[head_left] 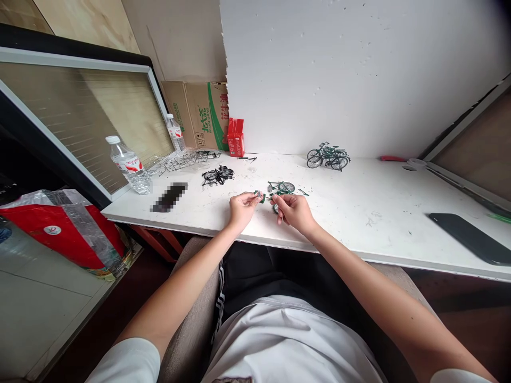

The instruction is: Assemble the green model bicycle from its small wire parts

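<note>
Over the front of the white table, my left hand (242, 207) pinches a small green plastic part (259, 197) between thumb and fingertips. Close to its right, my right hand (296, 209) is closed, thumb against forefinger, around a thin dark piece (269, 198) whose kind is too small to tell. Just behind my right hand lies a partly built green model bicycle (281, 186) with a spoked wheel. Another small wheel (275, 209) shows partly beneath the right fingers. A small loose green part (304, 192) rests to the right of the bicycle.
Finished-looking model bicycles (328, 156) stand near the wall. Black bicycle parts (217, 175) and part frames (187, 161) lie left, beside water bottles (130, 166), a red box (236, 138) and a carton (199, 114). A black phone (471, 236) lies at right on the white table (367, 207).
</note>
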The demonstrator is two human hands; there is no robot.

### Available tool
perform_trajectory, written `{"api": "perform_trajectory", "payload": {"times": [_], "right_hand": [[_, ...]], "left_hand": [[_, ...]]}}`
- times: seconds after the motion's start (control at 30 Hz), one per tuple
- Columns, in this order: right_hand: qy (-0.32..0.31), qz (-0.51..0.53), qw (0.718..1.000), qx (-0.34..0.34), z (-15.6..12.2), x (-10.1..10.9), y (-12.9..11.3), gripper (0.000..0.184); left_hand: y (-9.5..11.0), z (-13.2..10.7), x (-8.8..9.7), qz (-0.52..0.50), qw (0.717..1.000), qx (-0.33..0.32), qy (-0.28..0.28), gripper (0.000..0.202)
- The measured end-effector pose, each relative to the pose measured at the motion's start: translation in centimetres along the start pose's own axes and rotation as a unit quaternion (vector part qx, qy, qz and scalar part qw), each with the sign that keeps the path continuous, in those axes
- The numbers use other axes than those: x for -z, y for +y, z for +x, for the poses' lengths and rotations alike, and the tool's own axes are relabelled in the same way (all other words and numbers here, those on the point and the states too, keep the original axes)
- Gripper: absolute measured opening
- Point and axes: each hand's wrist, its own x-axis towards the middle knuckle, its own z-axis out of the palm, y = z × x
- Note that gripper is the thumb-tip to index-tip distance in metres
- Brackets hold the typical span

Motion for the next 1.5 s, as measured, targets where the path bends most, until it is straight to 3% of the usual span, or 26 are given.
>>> {"api": "perform_trajectory", "payload": {"times": [0.23, 0.3, 0.4, 0.57, 0.73, 0.97, 1.1, 1.5], "right_hand": [[-0.037, 0.125, 0.988, -0.085, 0.3, 0.1, 0.1, 0.065], [-0.027, 0.082, 0.994, -0.061, 0.4, 0.1, 0.4, 0.063], [0.006, -0.056, 0.998, 0.032, 0.3, 0.0, 0.9, 0.057], [0.021, -0.218, 0.962, 0.164, 0.2, 0.0, 1.3, 0.045], [-0.008, -0.277, 0.939, 0.206, 0.4, 0.3, 1.2, 0.034], [-0.022, -0.396, 0.892, 0.217, 0.3, 0.8, 1.4, 0.035], [-0.042, -0.354, 0.915, 0.190, 0.2, 0.7, 1.3, 0.037], [-0.101, -0.084, 0.988, 0.086, 0.1, 0.4, 0.6, 0.054]], "left_hand": [[0.0, -0.2, 0.2, 0.066, 0.995, -0.072, -0.014, 0.022], [0.3, -0.2, 0.0, 0.072, 0.994, -0.079, -0.011, 0.022], [0.6, -0.4, -0.2, 0.068, 0.994, -0.086, -0.013, 0.024], [0.9, -0.6, -0.3, 0.073, 0.993, -0.093, -0.016, 0.024], [0.9, -0.5, -0.3, 0.055, 0.996, -0.064, -0.016, 0.027], [0.9, -0.5, -0.2, 0.063, 0.997, -0.053, -0.014, 0.024], [1.2, -0.6, -0.2, 0.062, 0.996, -0.060, -0.001, 0.021], [1.7, -0.9, -0.2, 0.059, 0.995, -0.078, 0.005, 0.017]]}}
